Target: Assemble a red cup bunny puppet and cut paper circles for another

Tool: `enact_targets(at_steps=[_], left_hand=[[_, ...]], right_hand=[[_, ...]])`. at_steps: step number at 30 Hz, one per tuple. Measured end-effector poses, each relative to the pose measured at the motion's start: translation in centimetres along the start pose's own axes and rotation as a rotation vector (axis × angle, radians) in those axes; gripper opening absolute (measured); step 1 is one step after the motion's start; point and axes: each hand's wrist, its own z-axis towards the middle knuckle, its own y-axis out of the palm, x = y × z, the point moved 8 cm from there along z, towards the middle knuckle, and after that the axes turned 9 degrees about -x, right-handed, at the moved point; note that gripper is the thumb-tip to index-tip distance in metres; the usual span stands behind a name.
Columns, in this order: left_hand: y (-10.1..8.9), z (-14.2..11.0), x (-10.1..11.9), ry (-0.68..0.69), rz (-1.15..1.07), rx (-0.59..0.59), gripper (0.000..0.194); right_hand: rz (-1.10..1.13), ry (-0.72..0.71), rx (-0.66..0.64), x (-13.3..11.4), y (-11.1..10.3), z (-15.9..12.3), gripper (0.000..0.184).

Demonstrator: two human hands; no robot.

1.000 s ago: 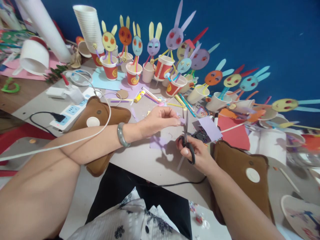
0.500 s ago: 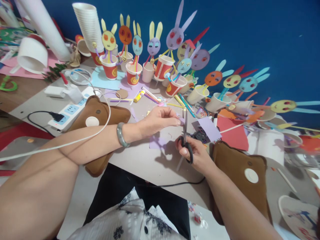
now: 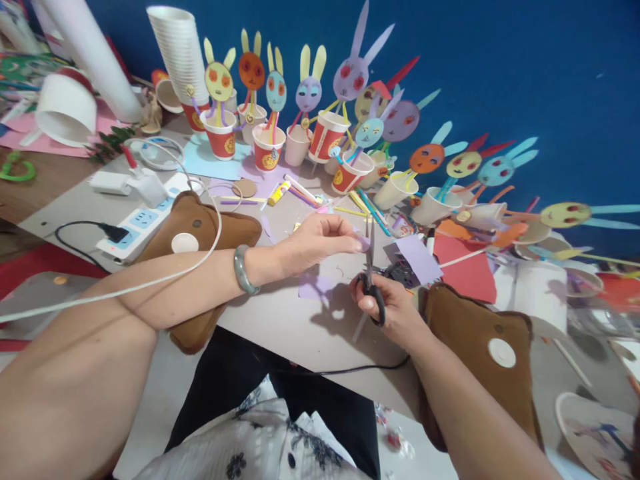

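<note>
Between its thumb and fingers, my left hand [image 3: 325, 239] pinches a small piece of purple paper [image 3: 364, 241]. My right hand [image 3: 390, 303] grips a pair of scissors [image 3: 371, 267] by the black handles, blades pointing up and away from me. The blades stand at the right edge of the small piece; whether they touch it I cannot tell. Under my hands, a purple paper square [image 3: 316, 285] lies on the grey table [image 3: 285, 333]. Right of the scissors is a larger purple sheet [image 3: 419, 259], over dark things that I cannot make out.
Paper cups [image 3: 220, 137] with paper rabbit faces line the back by the blue wall. A power strip [image 3: 145, 220] and white cable are at left, the cable crossing above my left forearm. Brown pouches [image 3: 480, 353] lie on both sides. Red paper [image 3: 465, 267] is at right.
Almost nothing differs. Both hands, the scissors and the small purple piece keep nearly the same places; the view has shifted very slightly.
</note>
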Motion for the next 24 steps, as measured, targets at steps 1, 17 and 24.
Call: enact_targets(at_steps=[1,17,24], left_hand=[[0.0,0.02,-0.02,0.004,-0.003,-0.003,0.033],[0.07,0.0,0.25,0.023,-0.003,-0.015,0.033],[0.31,-0.21,0.77,0.012,0.003,-0.004,0.03]], right_hand=[[0.004,0.004,0.001,0.02,0.01,0.0,0.071],[0.041,0.014,0.006,0.34,-0.15,-0.07,0.07],[0.037,0.016,-0.001,0.49,-0.16,-0.15,0.07]])
